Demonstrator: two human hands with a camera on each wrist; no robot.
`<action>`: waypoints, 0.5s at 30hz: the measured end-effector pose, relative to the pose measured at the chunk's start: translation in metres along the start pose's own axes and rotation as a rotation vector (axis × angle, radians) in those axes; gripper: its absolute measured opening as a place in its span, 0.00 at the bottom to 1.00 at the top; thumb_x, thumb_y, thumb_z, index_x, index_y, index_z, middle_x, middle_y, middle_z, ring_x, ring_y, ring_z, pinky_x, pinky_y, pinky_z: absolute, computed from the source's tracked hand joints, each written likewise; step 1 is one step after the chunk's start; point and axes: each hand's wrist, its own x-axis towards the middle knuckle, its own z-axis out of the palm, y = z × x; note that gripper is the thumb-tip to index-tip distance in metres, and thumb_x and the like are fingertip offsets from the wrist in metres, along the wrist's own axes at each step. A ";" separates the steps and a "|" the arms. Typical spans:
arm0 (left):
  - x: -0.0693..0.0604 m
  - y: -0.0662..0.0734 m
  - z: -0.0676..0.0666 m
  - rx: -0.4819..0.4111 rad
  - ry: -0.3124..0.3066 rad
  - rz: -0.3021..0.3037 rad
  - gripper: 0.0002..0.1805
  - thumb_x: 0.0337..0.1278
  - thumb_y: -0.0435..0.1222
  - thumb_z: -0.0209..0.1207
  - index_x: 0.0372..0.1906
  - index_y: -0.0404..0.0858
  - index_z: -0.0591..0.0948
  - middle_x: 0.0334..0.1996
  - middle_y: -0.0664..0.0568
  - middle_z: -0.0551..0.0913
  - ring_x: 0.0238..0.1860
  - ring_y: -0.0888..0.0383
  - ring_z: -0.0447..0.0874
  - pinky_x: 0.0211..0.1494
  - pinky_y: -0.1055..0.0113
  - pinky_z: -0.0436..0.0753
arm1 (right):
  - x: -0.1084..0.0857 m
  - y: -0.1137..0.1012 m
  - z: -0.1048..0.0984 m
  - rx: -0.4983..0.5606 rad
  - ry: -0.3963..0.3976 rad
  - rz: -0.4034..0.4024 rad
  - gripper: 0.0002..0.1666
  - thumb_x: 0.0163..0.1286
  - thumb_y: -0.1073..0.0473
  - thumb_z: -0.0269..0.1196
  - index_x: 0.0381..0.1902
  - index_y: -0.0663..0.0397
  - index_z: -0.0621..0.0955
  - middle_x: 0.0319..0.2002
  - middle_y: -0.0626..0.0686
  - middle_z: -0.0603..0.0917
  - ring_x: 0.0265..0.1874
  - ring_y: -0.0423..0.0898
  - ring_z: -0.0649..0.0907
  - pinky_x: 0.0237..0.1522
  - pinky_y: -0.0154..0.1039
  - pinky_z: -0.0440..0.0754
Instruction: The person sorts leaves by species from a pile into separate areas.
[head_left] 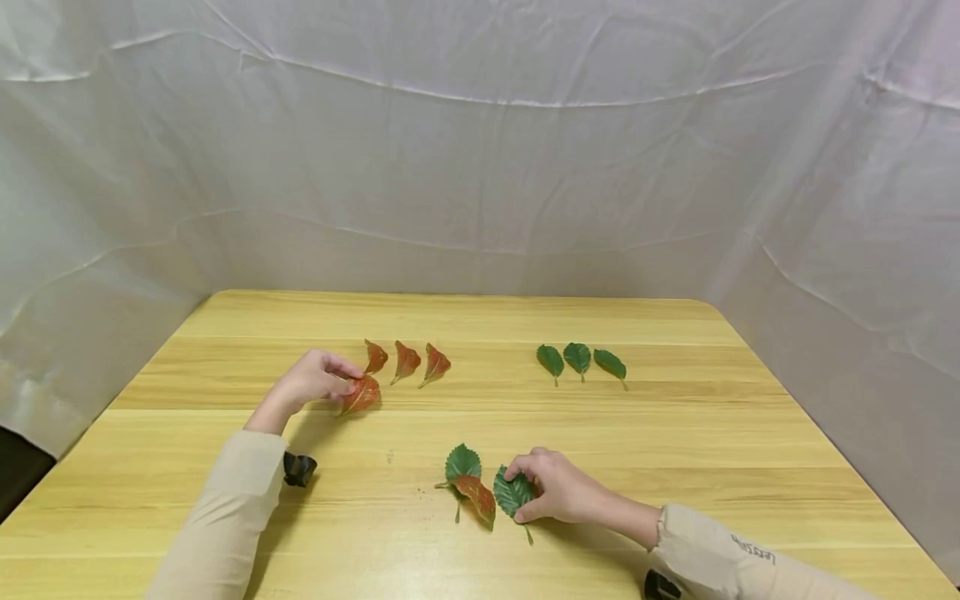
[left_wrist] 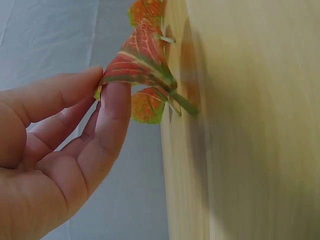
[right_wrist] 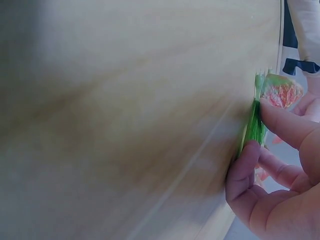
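Note:
My left hand pinches a red leaf between thumb and fingertips. In the left wrist view that red leaf is held just off the table, its green stem slanting down. Beyond it, three red leaves lie in a row. At the front, my right hand grips a green leaf by its edges, thumb on one side and fingertips on the other. The right wrist view shows this green leaf nearly edge-on, low at the tabletop. Just left of it, a red leaf partly covers another green leaf.
Three green leaves lie in a row at the back right of the wooden table. Pale cloth hangs behind the table and along both sides. Dark wrist devices sit below the sleeves.

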 end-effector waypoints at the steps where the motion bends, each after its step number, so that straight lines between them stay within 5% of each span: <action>1: 0.001 0.000 0.000 0.014 0.003 -0.001 0.15 0.47 0.21 0.54 0.44 0.20 0.75 0.33 0.43 0.80 0.21 0.60 0.75 0.28 0.65 0.77 | 0.000 0.000 0.000 -0.001 0.000 0.001 0.23 0.45 0.60 0.72 0.41 0.59 0.78 0.30 0.48 0.71 0.30 0.43 0.69 0.30 0.32 0.71; 8: 0.005 -0.002 -0.001 0.089 0.009 -0.008 0.14 0.49 0.21 0.53 0.43 0.19 0.75 0.36 0.38 0.79 0.22 0.59 0.75 0.29 0.64 0.78 | 0.000 0.000 0.001 -0.001 0.001 0.003 0.23 0.45 0.60 0.72 0.40 0.59 0.78 0.30 0.48 0.71 0.29 0.43 0.69 0.30 0.32 0.71; 15: 0.007 -0.003 -0.001 0.073 -0.004 -0.026 0.15 0.50 0.22 0.55 0.45 0.20 0.74 0.36 0.39 0.79 0.24 0.60 0.75 0.30 0.64 0.78 | 0.000 0.001 0.001 -0.005 0.005 0.003 0.23 0.44 0.61 0.72 0.40 0.59 0.78 0.29 0.48 0.71 0.28 0.41 0.69 0.29 0.31 0.70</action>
